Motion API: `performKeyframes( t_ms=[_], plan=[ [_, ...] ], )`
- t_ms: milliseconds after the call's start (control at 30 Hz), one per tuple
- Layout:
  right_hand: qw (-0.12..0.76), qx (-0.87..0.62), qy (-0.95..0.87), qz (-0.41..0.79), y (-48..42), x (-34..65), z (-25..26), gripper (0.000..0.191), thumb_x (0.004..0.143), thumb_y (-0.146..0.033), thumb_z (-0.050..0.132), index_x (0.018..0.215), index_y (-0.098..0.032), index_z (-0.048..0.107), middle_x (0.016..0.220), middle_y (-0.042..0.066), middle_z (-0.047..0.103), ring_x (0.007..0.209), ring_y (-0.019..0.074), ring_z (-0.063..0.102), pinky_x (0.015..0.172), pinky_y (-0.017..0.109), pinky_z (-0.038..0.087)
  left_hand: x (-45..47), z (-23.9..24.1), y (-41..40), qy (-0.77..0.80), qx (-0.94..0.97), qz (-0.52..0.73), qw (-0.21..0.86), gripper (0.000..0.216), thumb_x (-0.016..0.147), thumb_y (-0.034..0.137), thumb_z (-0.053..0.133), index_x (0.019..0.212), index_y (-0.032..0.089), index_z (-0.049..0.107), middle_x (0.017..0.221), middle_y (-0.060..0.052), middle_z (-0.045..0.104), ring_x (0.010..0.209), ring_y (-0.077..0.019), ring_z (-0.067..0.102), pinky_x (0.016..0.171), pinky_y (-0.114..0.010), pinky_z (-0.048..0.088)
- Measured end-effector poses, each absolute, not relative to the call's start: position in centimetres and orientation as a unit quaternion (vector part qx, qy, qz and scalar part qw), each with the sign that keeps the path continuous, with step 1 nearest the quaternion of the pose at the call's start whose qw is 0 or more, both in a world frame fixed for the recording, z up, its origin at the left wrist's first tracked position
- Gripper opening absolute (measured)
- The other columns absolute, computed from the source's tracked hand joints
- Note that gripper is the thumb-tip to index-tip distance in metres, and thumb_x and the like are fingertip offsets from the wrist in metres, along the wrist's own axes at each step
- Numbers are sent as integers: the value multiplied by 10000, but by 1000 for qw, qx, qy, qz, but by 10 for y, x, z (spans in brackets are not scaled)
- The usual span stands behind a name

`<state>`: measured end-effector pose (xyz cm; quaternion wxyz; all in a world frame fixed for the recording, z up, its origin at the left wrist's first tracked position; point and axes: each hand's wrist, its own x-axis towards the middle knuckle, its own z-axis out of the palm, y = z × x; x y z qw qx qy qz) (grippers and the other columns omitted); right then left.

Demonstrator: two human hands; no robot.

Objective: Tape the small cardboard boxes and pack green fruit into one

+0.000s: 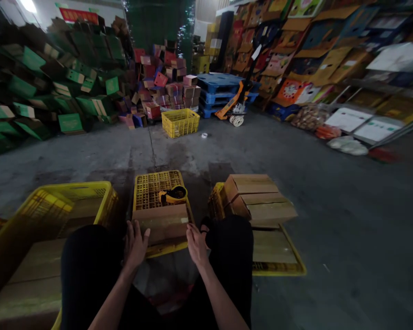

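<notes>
A brown box (168,224) sits on a yellow crate (147,187), near a tape holder (176,197). The left hand (136,246), fingers spread, touches one end; the right hand (197,244), fingers close together, is at the other.

A long brown cardboard box (165,225) is laid flat between the left hand (136,243) and the right hand (197,243). Its left end is touched by the left hand. A small pale patch can be seen on it, close to the right hand's fingertips.
</notes>
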<state>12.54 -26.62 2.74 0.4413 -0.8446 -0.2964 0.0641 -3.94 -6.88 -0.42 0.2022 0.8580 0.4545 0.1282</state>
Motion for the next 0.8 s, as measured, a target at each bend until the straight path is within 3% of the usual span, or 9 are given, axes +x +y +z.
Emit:
performKeyframes(
  t_ms=[167, 333, 433, 633, 800],
  plan=[
    [431, -856, -284, 39, -264, 125, 27, 623, 1069, -505, 237, 1141, -140, 737, 1163, 163, 729, 1069, 246, 698, 968, 364, 551, -38, -4, -66, 463, 843, 132, 241, 731, 1023, 505, 354, 1592, 49, 294, 1685, -239, 87, 1506, -435, 274, 1207, -550, 258],
    [263, -890, -369, -59, -254, 101, 24, 530, 1070, -379, 290, 1334, -86, 644, 1469, 201, 551, 1440, 355, 415, 1179, 591, 319, -40, -1, -59, 458, 807, 182, 326, 637, 1030, 460, 360, 1547, 90, 413, 1689, -176, 162, 1551, -327, 207, 1258, -479, 172],
    [202, -887, -411, -57, -242, 87, 29, 483, 1056, -299, 332, 1404, -85, 591, 1515, 193, 510, 1505, 371, 303, 1202, 653, 224, -41, 7, -54, 454, 767, 212, 401, 609, 1055, 452, 297, 1510, 87, 470, 1666, -158, 260, 1555, -269, 213, 1272, -436, 152],
    [191, -846, -498, -13, -183, 49, 28, 496, 1038, -209, 359, 1492, -51, 481, 1581, 177, 424, 1522, 309, 292, 1236, 560, 251, -42, 17, -44, 485, 667, 251, 508, 616, 1065, 509, 256, 1484, 141, 519, 1596, -103, 426, 1515, -233, 327, 1268, -402, 202],
    [176, -786, -592, 34, -126, 14, 19, 596, 979, -141, 443, 1571, -134, 371, 1621, 127, 362, 1525, 275, 293, 1237, 498, 282, -46, 10, -33, 486, 639, 244, 544, 676, 1065, 527, 179, 1493, 115, 503, 1563, -105, 472, 1504, -209, 345, 1254, -376, 233]
  ],
)
